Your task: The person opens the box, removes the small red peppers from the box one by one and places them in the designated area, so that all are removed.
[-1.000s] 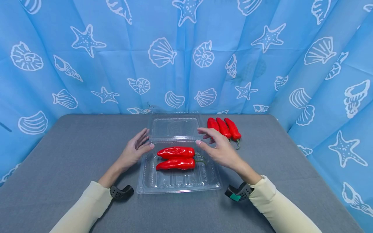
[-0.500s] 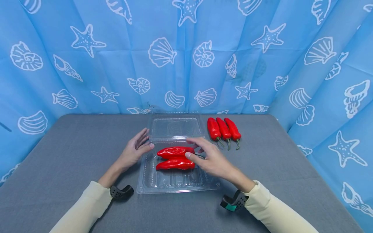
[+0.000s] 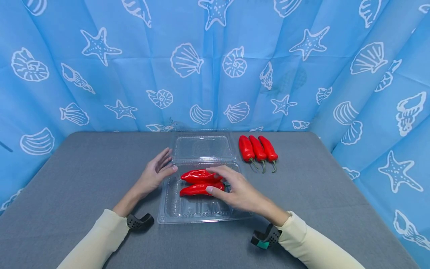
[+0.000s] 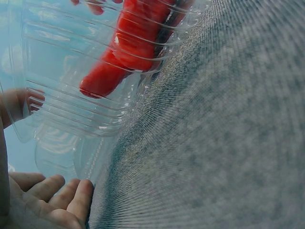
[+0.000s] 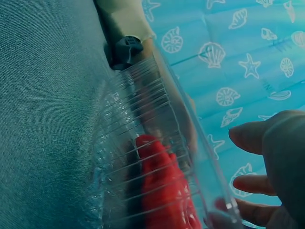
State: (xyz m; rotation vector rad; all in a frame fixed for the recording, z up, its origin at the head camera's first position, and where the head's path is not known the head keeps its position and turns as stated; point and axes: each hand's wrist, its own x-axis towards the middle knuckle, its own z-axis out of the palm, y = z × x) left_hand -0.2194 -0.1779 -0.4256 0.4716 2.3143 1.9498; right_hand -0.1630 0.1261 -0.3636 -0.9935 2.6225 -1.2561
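Observation:
A clear plastic clamshell box (image 3: 188, 215) lies with its lid (image 3: 203, 147) folded back toward the curtain. Two glossy red chili peppers sit side by side in its base, the far pepper (image 3: 193, 175) and the near pepper (image 3: 193, 189), green stems to the right. My right hand (image 3: 240, 190) hovers over their stem ends with thumb and fingers spread apart, covering most of the stems. In the right wrist view its fingers (image 5: 255, 183) hang apart above the box wall. At the box's left side my left hand (image 3: 154, 172) stays relaxed, holding nothing, fingers slightly bent near the hinge.
Three more red peppers (image 3: 258, 149) lie in a row on the grey tablecloth (image 3: 319, 194), right of the lid. A blue curtain (image 3: 208, 89) with shell and starfish prints hangs behind the table. Each wrist wears a black band, one on the left wrist (image 3: 140, 223).
My right hand has moved left and toward me, from the box's right rim to over the peppers' stem ends. The left hand and the peppers have stayed in place.

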